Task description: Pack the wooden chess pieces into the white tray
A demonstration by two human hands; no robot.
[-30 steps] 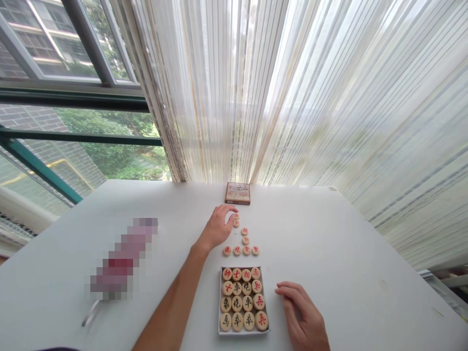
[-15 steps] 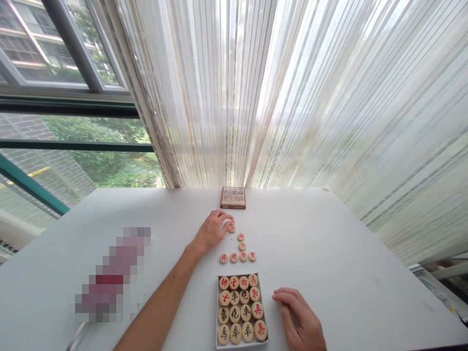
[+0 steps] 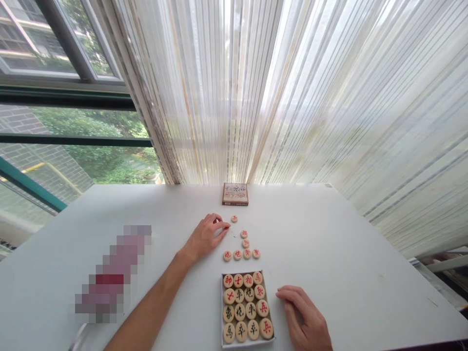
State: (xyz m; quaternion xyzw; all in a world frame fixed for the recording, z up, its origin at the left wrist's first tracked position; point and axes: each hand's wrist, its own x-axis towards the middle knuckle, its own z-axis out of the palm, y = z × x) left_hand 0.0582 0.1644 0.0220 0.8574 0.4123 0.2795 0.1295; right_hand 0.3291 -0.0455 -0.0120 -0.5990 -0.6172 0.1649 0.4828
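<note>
My left hand (image 3: pixel 207 237) is closed, thumb and forefinger pinching a round wooden Chinese chess piece (image 3: pixel 227 227), mostly hidden by the fingertips. Just beyond it lies a single red-marked piece (image 3: pixel 234 219). To its right are two more pieces, one marked 相 (image 3: pixel 243 234) and another (image 3: pixel 245 243) below it. A row of several red-marked pieces (image 3: pixel 237 255) runs nearer to me. An open box (image 3: pixel 223 319) holds rows of pieces with red and black characters. My right hand (image 3: pixel 307 318) rests on the table right of the box, fingers loosely stretched, holding nothing.
A flat printed box lid (image 3: pixel 235 194) lies at the back of the white table (image 3: pixel 329 229). On the left is a blurred-out pinkish object (image 3: pixel 113 278). A string curtain (image 3: pixel 204 97) hangs behind the table, and an open window is at the left.
My left hand has drawn one piece left and slightly toward me, away from the piece it lay against. My right hand stays resting. The view has shifted slightly.
</note>
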